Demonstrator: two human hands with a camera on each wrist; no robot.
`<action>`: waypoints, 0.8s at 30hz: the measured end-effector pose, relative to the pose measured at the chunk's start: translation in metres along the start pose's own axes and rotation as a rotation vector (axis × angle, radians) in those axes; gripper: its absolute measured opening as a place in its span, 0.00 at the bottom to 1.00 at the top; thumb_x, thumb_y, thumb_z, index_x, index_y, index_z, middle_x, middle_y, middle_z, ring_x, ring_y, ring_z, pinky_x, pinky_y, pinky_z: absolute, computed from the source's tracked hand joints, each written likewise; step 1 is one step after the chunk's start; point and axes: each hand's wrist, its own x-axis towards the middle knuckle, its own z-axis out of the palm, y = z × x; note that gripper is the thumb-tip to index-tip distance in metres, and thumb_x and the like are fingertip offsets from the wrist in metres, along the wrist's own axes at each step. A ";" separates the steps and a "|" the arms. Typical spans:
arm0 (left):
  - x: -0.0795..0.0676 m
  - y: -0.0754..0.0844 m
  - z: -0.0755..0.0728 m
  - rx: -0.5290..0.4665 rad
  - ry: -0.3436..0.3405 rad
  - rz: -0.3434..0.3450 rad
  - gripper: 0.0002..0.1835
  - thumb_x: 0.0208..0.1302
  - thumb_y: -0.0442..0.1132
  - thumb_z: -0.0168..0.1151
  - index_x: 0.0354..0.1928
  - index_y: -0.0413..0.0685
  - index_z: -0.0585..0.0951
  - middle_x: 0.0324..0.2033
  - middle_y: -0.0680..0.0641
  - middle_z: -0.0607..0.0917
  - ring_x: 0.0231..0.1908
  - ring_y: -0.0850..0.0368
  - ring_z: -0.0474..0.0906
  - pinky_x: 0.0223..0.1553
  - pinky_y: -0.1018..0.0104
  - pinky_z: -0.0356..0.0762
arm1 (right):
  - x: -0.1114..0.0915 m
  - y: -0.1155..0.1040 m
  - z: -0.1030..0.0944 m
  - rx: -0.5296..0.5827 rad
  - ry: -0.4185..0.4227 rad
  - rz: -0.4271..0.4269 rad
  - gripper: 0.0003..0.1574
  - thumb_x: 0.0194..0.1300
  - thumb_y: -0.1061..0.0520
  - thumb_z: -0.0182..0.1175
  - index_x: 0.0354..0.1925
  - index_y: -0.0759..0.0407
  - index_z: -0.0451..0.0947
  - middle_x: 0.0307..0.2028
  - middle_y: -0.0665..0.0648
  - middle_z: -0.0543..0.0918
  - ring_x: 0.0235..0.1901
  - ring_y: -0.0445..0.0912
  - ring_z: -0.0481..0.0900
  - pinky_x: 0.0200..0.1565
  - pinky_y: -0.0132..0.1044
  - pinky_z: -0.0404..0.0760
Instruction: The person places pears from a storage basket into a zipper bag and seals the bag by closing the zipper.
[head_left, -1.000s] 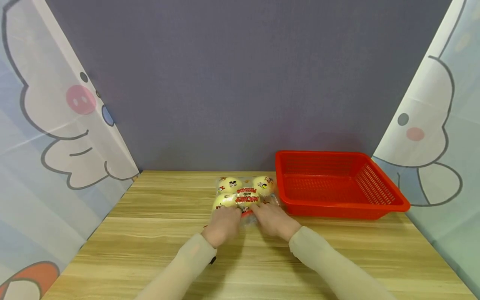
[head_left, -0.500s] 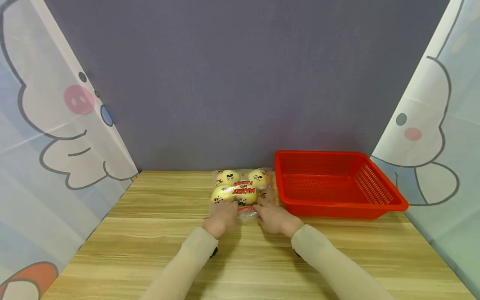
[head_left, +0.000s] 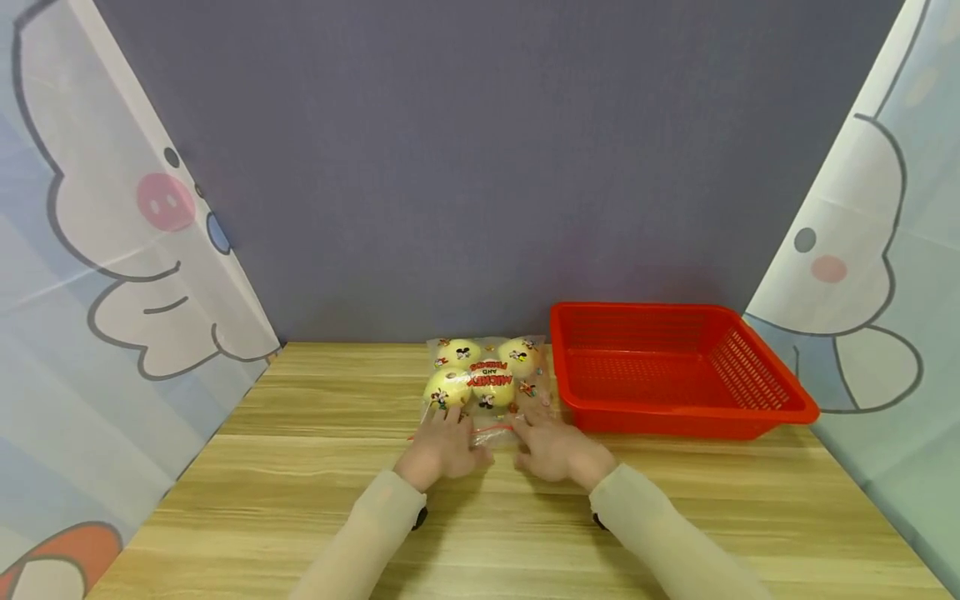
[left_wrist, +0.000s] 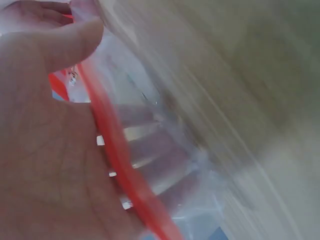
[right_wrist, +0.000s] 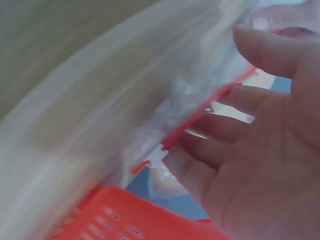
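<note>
A clear zip bag (head_left: 486,360) printed with red MICKEY AND FRIENDS lettering lies at the back of the table. Several round pale yellow things (head_left: 447,388) show through its plastic. Along its near edge runs a red zip strip (head_left: 491,428), also visible as a red band (left_wrist: 120,155) across the fingers in the left wrist view. My left hand (head_left: 444,447) lies over the bag's near left corner, fingers spread and nearly straight. At the near right corner, my right hand (head_left: 558,447) rests with fingers extended; in the right wrist view its fingertips reach the strip (right_wrist: 210,103).
A red plastic basket (head_left: 675,421) with slotted walls stands just right of the bag. Behind the wood-grain table (head_left: 315,500) rises a grey wall (head_left: 480,167). Cartoon-printed curtains (head_left: 135,292) flank both sides.
The bag has shifted slightly back toward the wall and lies flatter. My fingers have spread out, and both thumbs have come away from the zip strip.
</note>
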 end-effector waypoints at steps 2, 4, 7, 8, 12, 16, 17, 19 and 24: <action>-0.006 0.000 0.001 -0.002 -0.009 0.017 0.40 0.69 0.65 0.58 0.69 0.38 0.73 0.68 0.37 0.71 0.70 0.38 0.64 0.75 0.40 0.51 | -0.004 -0.003 -0.001 -0.008 -0.002 0.002 0.41 0.71 0.47 0.62 0.76 0.56 0.63 0.77 0.65 0.58 0.76 0.64 0.54 0.72 0.62 0.61; -0.012 0.001 0.000 -0.015 -0.023 0.031 0.41 0.71 0.65 0.56 0.71 0.39 0.71 0.67 0.37 0.71 0.70 0.39 0.64 0.74 0.40 0.54 | -0.009 -0.006 -0.003 -0.014 -0.003 0.000 0.39 0.71 0.47 0.62 0.75 0.56 0.66 0.75 0.64 0.61 0.75 0.64 0.56 0.71 0.62 0.62; -0.020 0.002 -0.004 -0.037 -0.034 0.048 0.38 0.72 0.64 0.54 0.70 0.41 0.72 0.66 0.38 0.72 0.69 0.38 0.64 0.72 0.40 0.60 | -0.017 -0.010 -0.009 -0.001 -0.016 -0.005 0.36 0.72 0.47 0.62 0.72 0.56 0.70 0.74 0.62 0.65 0.74 0.63 0.60 0.70 0.62 0.64; -0.023 0.002 -0.005 -0.055 -0.040 0.048 0.37 0.73 0.64 0.54 0.70 0.41 0.73 0.68 0.37 0.71 0.71 0.37 0.63 0.72 0.39 0.60 | -0.019 -0.012 -0.012 0.010 -0.021 -0.008 0.35 0.72 0.47 0.63 0.71 0.56 0.71 0.74 0.62 0.65 0.73 0.63 0.61 0.70 0.63 0.64; -0.031 0.002 -0.014 -0.132 -0.041 0.037 0.35 0.74 0.62 0.54 0.70 0.43 0.74 0.71 0.35 0.68 0.72 0.33 0.60 0.70 0.34 0.60 | -0.027 -0.016 -0.021 0.060 -0.046 -0.005 0.33 0.72 0.47 0.62 0.70 0.58 0.73 0.74 0.61 0.66 0.73 0.62 0.62 0.71 0.62 0.63; -0.037 0.004 -0.022 -0.198 -0.032 0.029 0.34 0.74 0.60 0.55 0.70 0.43 0.74 0.71 0.35 0.69 0.71 0.35 0.62 0.69 0.34 0.63 | -0.031 -0.015 -0.027 0.105 -0.040 -0.001 0.34 0.73 0.47 0.61 0.71 0.58 0.72 0.73 0.61 0.68 0.72 0.61 0.64 0.70 0.61 0.64; -0.038 0.004 -0.024 -0.207 -0.023 0.033 0.33 0.74 0.59 0.56 0.71 0.43 0.73 0.71 0.35 0.69 0.71 0.35 0.63 0.69 0.35 0.63 | -0.032 -0.014 -0.028 0.119 -0.034 -0.006 0.33 0.73 0.47 0.61 0.70 0.58 0.72 0.72 0.61 0.69 0.72 0.61 0.65 0.70 0.61 0.65; -0.041 0.005 -0.028 -0.222 0.010 0.041 0.33 0.75 0.57 0.57 0.72 0.43 0.71 0.70 0.35 0.70 0.71 0.33 0.62 0.69 0.34 0.63 | -0.034 -0.013 -0.032 0.147 -0.020 -0.020 0.32 0.73 0.47 0.61 0.70 0.57 0.72 0.71 0.61 0.71 0.70 0.61 0.67 0.68 0.61 0.68; -0.044 0.008 -0.038 -0.207 0.158 0.058 0.32 0.75 0.54 0.57 0.72 0.41 0.71 0.62 0.35 0.77 0.66 0.31 0.68 0.66 0.35 0.67 | -0.042 -0.009 -0.044 0.229 0.048 -0.050 0.33 0.73 0.49 0.60 0.72 0.56 0.70 0.69 0.60 0.73 0.69 0.59 0.69 0.67 0.60 0.69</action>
